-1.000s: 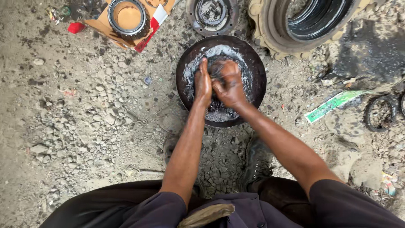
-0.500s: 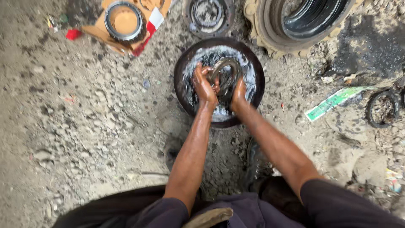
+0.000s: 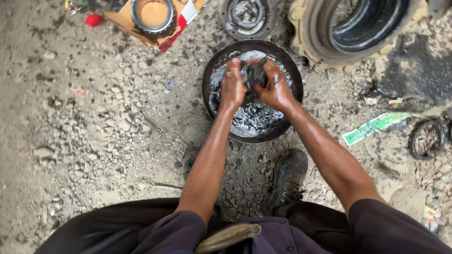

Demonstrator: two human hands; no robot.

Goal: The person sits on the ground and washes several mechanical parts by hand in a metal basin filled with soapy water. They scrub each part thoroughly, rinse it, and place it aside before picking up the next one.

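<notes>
- Both hands meet over the dark round basin (image 3: pixel 214 70), which stands on the gravel ground (image 3: pixel 94 131) and holds a foamy grey liquid.
- The left hand (image 3: pixel 233 87) and the right hand (image 3: pixel 278 89) close together on a small dark greasy part (image 3: pixel 255 73), held just above the liquid, probably so that drips fall back in.
- Far left, a metal ring (image 3: pixel 151 14) lies on cardboard; far right stands a large tyre (image 3: pixel 362 28).
- A black boot (image 3: pixel 288 176) rests near the basin; nothing blocks the hands.

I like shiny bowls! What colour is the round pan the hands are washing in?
The pan is black, with grey foamy liquid inside, seen in the head view.
</notes>
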